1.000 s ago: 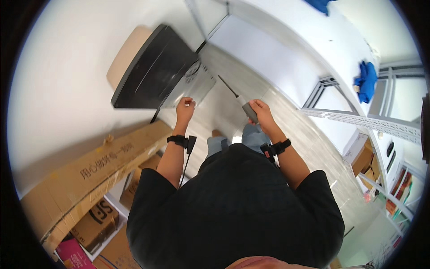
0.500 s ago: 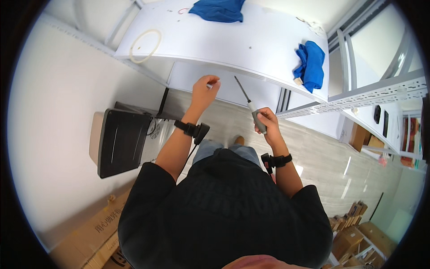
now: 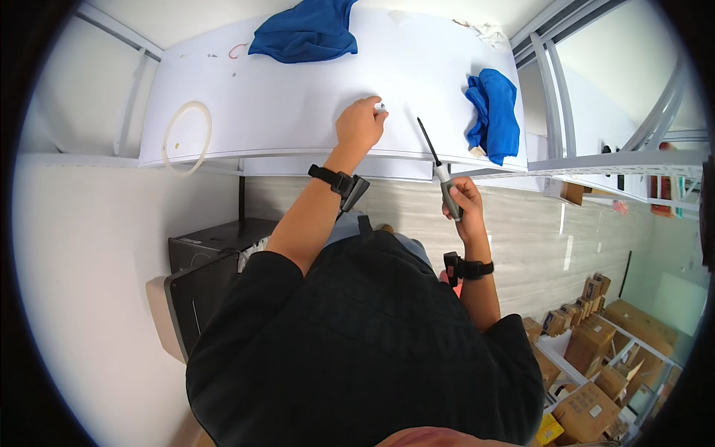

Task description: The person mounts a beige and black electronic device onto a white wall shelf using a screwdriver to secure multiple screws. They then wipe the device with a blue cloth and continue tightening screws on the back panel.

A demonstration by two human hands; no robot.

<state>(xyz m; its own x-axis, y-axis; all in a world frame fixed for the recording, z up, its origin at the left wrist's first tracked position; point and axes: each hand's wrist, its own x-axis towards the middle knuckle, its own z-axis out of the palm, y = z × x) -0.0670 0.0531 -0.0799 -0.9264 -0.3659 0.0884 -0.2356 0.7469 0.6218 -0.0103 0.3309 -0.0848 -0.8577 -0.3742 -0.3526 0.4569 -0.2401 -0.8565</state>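
My right hand [image 3: 463, 199] is closed round the grey-and-white handle of a screwdriver [image 3: 449, 192]. Its dark shaft points up and away, its tip over the white table [image 3: 283, 112]. Above the tabletop my left hand [image 3: 361, 123] reaches out with thumb and forefinger apart. Between those fingertips a small metal piece [image 3: 382, 107], perhaps a screw, shows on the table; I cannot tell whether the fingers touch it. To the right lies a crumpled blue cloth [image 3: 495, 115], and another blue cloth [image 3: 305, 33] lies at the back left.
A pale ring [image 3: 170, 140] overhangs the table's front left edge. A thin red loop [image 3: 237, 51] and tiny bits lie behind it. Metal uprights [image 3: 553, 97] stand at right. A black case [image 3: 201, 290] is at lower left, and cardboard boxes [image 3: 592, 343] stack at lower right.
My left hand has come forward over the table to the small metal piece, its fingers now parted. The screwdriver stays in my right hand. The table appears closer, shifted left and down in view.
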